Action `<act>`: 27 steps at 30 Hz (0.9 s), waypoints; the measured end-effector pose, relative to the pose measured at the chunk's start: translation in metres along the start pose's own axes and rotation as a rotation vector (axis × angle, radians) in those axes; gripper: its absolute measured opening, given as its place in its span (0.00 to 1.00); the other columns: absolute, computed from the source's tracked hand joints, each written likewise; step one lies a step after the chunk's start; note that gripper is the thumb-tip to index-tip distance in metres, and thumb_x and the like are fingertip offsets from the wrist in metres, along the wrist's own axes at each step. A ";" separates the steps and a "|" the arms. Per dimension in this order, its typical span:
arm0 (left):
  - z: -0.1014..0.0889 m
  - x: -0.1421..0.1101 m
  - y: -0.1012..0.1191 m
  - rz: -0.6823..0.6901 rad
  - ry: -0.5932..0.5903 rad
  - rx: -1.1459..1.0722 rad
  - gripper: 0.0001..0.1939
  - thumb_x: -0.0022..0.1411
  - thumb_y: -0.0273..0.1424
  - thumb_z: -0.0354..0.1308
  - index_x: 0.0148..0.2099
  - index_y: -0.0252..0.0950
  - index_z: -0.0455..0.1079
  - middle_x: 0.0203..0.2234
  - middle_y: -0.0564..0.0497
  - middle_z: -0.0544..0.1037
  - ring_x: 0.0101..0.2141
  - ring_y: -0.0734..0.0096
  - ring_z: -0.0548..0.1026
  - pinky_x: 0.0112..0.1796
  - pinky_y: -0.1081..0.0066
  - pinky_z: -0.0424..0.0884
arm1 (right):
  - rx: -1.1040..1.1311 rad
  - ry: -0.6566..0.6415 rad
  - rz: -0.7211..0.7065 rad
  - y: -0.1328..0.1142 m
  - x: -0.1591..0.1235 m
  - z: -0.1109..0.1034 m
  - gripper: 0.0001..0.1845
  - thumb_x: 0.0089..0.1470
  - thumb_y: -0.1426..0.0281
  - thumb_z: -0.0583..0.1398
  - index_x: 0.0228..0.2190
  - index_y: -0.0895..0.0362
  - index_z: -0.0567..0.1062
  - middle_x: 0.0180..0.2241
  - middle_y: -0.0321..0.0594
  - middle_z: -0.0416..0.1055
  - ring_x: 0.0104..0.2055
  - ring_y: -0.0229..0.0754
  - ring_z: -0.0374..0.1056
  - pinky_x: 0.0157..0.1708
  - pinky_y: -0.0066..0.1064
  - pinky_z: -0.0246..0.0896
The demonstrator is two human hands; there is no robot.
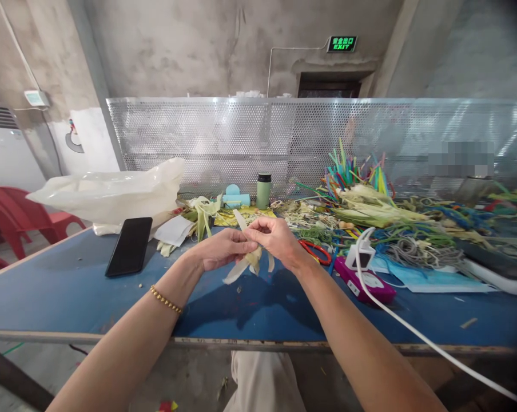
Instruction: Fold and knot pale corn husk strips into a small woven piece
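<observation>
Pale corn husk strips (253, 260) hang from between my two hands, just above the blue table. My left hand (224, 249), with a gold bead bracelet on its wrist, is closed on the strips from the left. From the right, my right hand (275, 237) pinches the same strips, its fingertips close to the left thumb. One strip end points up between the hands and others dangle below. Exactly how the strips are joined is hidden by my fingers.
A black phone (130, 246) and a plastic bag (112, 189) lie to the left. Behind stand a green bottle (263, 191) and a husk pile (365, 209). Right of me are red-handled scissors (316, 252), a purple box (365, 283), a white cable (413, 335) and a blue mask (438, 277).
</observation>
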State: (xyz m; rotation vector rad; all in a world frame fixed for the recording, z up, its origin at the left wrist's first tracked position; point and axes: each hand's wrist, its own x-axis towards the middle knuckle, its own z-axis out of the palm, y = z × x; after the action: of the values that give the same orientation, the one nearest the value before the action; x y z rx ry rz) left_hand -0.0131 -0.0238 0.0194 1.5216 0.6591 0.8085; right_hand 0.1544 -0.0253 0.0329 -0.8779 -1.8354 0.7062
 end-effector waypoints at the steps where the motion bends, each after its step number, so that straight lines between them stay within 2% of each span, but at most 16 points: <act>1: 0.000 0.001 -0.001 -0.008 0.014 -0.018 0.14 0.49 0.36 0.71 0.25 0.30 0.73 0.18 0.55 0.67 0.21 0.82 0.61 0.22 0.76 0.56 | 0.000 0.007 -0.010 0.000 0.000 -0.001 0.11 0.49 0.64 0.63 0.25 0.60 0.76 0.25 0.38 0.72 0.27 0.37 0.65 0.28 0.28 0.60; 4: -0.002 0.002 -0.001 0.015 0.058 -0.061 0.13 0.49 0.35 0.71 0.27 0.30 0.74 0.21 0.54 0.69 0.22 0.81 0.64 0.24 0.76 0.59 | -0.026 0.019 -0.041 0.000 0.001 -0.006 0.14 0.54 0.61 0.60 0.29 0.60 0.77 0.27 0.39 0.73 0.29 0.38 0.66 0.30 0.29 0.60; 8: -0.005 0.003 0.000 0.131 0.135 -0.126 0.11 0.51 0.34 0.69 0.31 0.31 0.75 0.26 0.51 0.73 0.26 0.78 0.68 0.27 0.76 0.63 | -0.041 -0.157 -0.013 0.002 -0.001 -0.019 0.15 0.55 0.60 0.60 0.31 0.60 0.77 0.28 0.40 0.74 0.29 0.38 0.67 0.30 0.29 0.60; 10: -0.006 0.004 0.001 0.132 0.156 -0.151 0.12 0.51 0.34 0.69 0.31 0.30 0.74 0.26 0.50 0.74 0.26 0.76 0.69 0.27 0.75 0.64 | -0.030 -0.183 -0.012 0.003 -0.002 -0.023 0.13 0.54 0.61 0.61 0.32 0.59 0.77 0.29 0.41 0.74 0.30 0.39 0.68 0.30 0.29 0.62; 13: -0.005 0.003 0.002 0.090 0.177 -0.123 0.15 0.52 0.38 0.68 0.30 0.30 0.73 0.24 0.50 0.73 0.24 0.77 0.68 0.25 0.75 0.62 | -0.101 -0.113 -0.036 0.003 -0.002 -0.023 0.12 0.55 0.63 0.60 0.28 0.59 0.76 0.25 0.39 0.73 0.27 0.37 0.66 0.29 0.29 0.61; 17: 0.000 0.001 0.006 0.103 0.174 -0.066 0.17 0.53 0.41 0.67 0.27 0.31 0.71 0.20 0.53 0.70 0.20 0.80 0.64 0.21 0.75 0.57 | -0.277 -0.041 -0.106 -0.001 -0.002 -0.019 0.11 0.54 0.66 0.59 0.24 0.58 0.75 0.21 0.36 0.70 0.26 0.37 0.64 0.27 0.28 0.57; 20: 0.003 0.000 0.008 0.110 0.195 -0.039 0.16 0.50 0.38 0.70 0.27 0.32 0.70 0.16 0.56 0.66 0.18 0.81 0.62 0.19 0.76 0.55 | -0.339 0.012 -0.127 -0.003 -0.001 -0.018 0.10 0.53 0.69 0.59 0.22 0.58 0.75 0.21 0.37 0.71 0.28 0.39 0.66 0.30 0.29 0.57; 24: 0.003 0.003 0.006 0.127 0.195 -0.035 0.17 0.46 0.37 0.72 0.25 0.31 0.69 0.16 0.56 0.67 0.19 0.79 0.65 0.21 0.75 0.59 | -0.409 0.059 -0.099 0.003 0.001 -0.019 0.08 0.52 0.70 0.59 0.24 0.58 0.76 0.25 0.39 0.73 0.29 0.40 0.67 0.33 0.31 0.59; 25: 0.002 0.004 0.005 0.138 0.202 -0.041 0.17 0.45 0.37 0.72 0.25 0.31 0.69 0.17 0.55 0.68 0.19 0.78 0.65 0.22 0.75 0.60 | -0.438 0.092 -0.112 0.005 0.002 -0.020 0.07 0.52 0.69 0.60 0.26 0.58 0.76 0.27 0.41 0.74 0.31 0.41 0.68 0.34 0.31 0.60; 27: -0.001 0.006 0.002 0.175 0.266 -0.060 0.18 0.45 0.37 0.72 0.25 0.31 0.69 0.17 0.54 0.69 0.19 0.78 0.65 0.22 0.74 0.61 | -0.553 0.296 -0.191 0.007 0.003 -0.021 0.07 0.51 0.67 0.62 0.32 0.58 0.76 0.34 0.46 0.74 0.35 0.45 0.67 0.38 0.35 0.60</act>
State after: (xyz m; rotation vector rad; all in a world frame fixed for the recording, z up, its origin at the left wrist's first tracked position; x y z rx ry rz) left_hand -0.0103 -0.0184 0.0226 1.4442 0.6952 1.1677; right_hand 0.1750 -0.0166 0.0371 -1.0699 -1.8319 -0.0662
